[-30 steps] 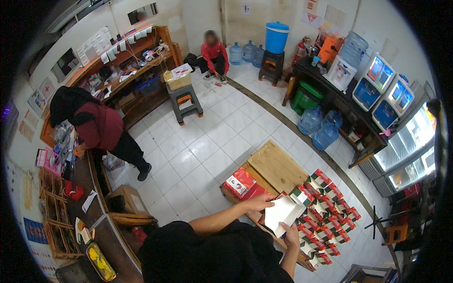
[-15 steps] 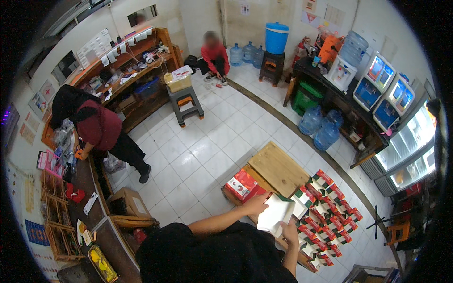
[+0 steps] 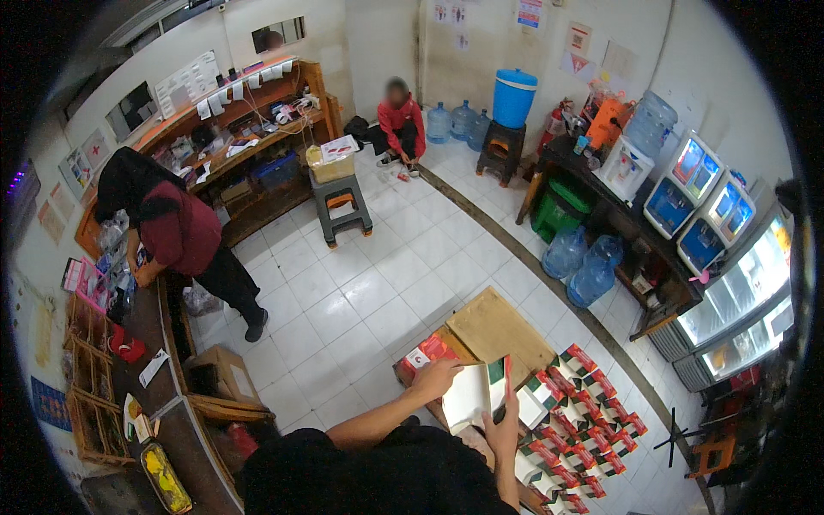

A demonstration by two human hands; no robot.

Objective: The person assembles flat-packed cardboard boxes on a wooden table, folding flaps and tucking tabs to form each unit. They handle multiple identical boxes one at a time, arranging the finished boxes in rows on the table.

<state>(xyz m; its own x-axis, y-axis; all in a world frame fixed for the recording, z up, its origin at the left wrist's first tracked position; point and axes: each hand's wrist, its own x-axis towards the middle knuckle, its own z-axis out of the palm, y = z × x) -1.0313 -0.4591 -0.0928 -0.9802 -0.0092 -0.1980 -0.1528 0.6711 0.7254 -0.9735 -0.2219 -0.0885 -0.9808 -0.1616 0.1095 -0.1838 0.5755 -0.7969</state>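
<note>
Between my hands is a small open carton (image 3: 464,400) with a white inside and a red and green outer face. My left hand (image 3: 436,379) grips its left edge. At the right side my right hand (image 3: 503,427) holds it, with the fingers near the raised flap. Just left of the carton lies a pile of red and white cartons (image 3: 427,350), partly behind my left hand. To the right, several opened red, green and white cartons (image 3: 592,421) stand packed in slanting rows.
A bare wooden board (image 3: 502,330) lies beyond my hands. One person (image 3: 184,227) stands at the left counter (image 3: 154,326); another (image 3: 400,120) sits low by the far wall. A grey stool (image 3: 345,206) carries a box. Water jugs (image 3: 592,270) stand on the floor at right.
The carton's red and green side now stands upright at its right, where the carton was flatter before. My right hand has shifted left along it. The view has tilted slightly.
</note>
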